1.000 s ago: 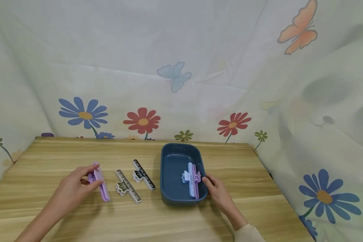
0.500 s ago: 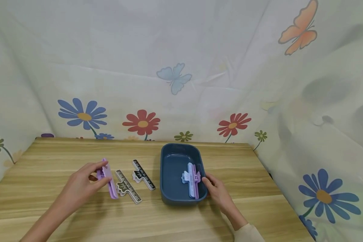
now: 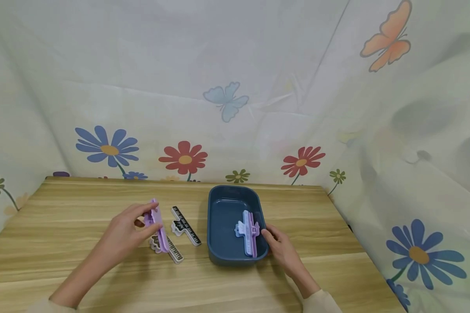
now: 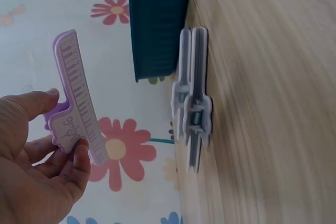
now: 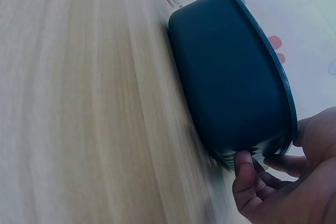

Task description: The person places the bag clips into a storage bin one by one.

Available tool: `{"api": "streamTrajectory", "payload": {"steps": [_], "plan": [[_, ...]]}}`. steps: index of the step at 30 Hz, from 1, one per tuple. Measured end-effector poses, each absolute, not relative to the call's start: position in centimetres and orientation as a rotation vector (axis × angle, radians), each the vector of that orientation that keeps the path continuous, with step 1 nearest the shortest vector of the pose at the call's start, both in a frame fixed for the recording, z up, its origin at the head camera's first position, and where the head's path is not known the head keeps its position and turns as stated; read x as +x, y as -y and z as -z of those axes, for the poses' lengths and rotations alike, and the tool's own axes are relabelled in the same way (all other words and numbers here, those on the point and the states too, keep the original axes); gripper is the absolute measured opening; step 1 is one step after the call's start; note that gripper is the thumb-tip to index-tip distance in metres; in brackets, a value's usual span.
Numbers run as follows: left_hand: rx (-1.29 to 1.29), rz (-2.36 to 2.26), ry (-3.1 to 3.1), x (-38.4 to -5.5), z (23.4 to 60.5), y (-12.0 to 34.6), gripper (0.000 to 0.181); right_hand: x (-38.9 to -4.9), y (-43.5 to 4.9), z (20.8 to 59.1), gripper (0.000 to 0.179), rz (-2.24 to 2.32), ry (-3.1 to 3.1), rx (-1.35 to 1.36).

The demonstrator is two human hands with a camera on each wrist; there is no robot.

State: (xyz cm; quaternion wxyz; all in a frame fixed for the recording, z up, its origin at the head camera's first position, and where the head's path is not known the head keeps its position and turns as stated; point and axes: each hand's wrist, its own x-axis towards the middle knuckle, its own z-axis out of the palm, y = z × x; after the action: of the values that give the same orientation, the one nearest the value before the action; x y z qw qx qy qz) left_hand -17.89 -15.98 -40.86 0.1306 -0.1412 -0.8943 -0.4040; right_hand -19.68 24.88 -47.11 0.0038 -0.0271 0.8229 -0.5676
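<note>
Closest in, the right hand point(image 3: 283, 248) grips the navy bin point(image 3: 231, 261) at its near right corner, on the worktop point(image 3: 203, 289); a pull or a downward push there could slide or tilt it, jostling the pale blue clip point(image 3: 248, 243) and purple clip point(image 3: 254, 247) that sit side by side along its right wall. Level with that, the left hand point(image 3: 127, 228) pinches a lilac clip point(image 3: 162, 239) by its scalloped middle, raised above the worktop. Squeezing those handles hard could open the clip, while a loose pinch could let it twist or drop. It hangs over the white-edged clip point(image 3: 176, 252), so dipping low might knock that one askew. A little farther lies the black-faced clip point(image 3: 189, 229), which a low sweep toward the bin could catch. Behind everything stands the flower-printed backdrop point(image 3: 141, 108), well apart from both hands.
</note>
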Motion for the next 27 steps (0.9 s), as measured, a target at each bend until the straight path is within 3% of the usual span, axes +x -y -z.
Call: {"api": "streamTrajectory", "payload": {"steps": [27], "plan": [[-0.588,1.264,2.554,-19.2,38.5,9.4,0.055,-19.8,-24.8,47.2,0.038,1.777,-2.585,-0.081]]}}
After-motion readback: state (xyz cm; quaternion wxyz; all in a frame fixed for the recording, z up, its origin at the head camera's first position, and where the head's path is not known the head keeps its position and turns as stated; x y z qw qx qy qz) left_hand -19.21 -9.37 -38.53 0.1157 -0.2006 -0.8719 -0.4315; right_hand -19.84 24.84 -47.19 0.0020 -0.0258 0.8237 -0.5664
